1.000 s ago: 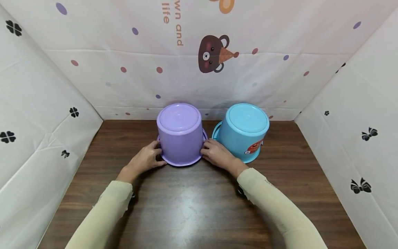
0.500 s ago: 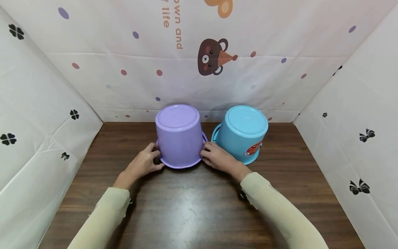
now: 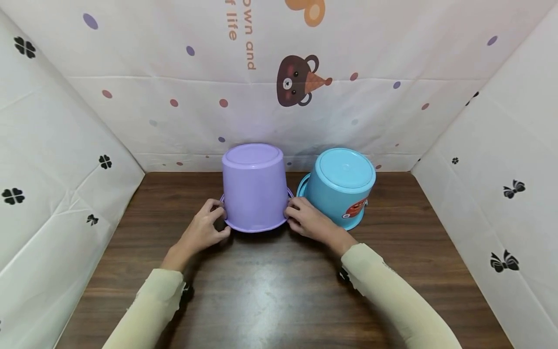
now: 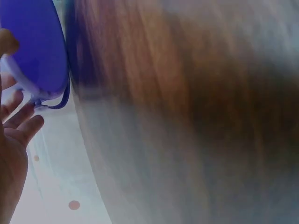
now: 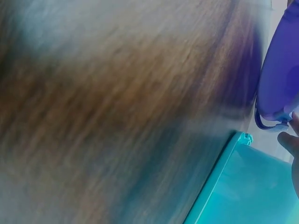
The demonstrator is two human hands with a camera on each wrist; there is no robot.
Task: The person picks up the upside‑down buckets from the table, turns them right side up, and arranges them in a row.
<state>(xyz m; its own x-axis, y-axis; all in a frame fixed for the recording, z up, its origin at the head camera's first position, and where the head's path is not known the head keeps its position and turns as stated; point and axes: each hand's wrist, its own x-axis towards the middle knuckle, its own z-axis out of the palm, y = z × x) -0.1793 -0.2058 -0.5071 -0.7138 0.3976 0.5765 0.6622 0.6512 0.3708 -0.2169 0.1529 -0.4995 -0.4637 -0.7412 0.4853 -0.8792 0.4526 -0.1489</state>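
- Left hand and right hand: fingers curled, gripping opposite sides of a purple round plastic bucket.
- Said bucket: upside down, between the hands.
- Turquoise plastic bucket: likewise inverted, just beside.

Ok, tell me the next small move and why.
Probably tip the purple bucket back a little more: it is mouth-down, the left hand and right hand hold opposite sides of its rim, and the near edge looks raised off the table.

purple bucket, turquoise bucket, dotted backdrop
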